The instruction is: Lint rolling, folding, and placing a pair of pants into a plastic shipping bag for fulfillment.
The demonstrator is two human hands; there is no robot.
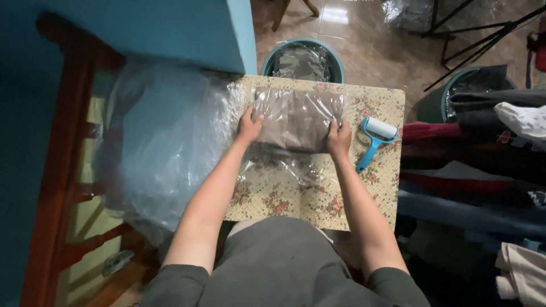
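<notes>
A: Where do we see the bagged brown garment (298, 118)?
B: Far on the floral table (318, 199), long axis running left to right.
A: Our hands?
B: Left hand (249, 127) and right hand (339, 138) each grip one end.

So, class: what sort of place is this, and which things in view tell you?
Probably a home clothes-packing corner: both hands press a folded brown garment in a clear plastic bag on a floral-covered table, beside a blue-handled lint roller and stacked folded clothes.
</notes>
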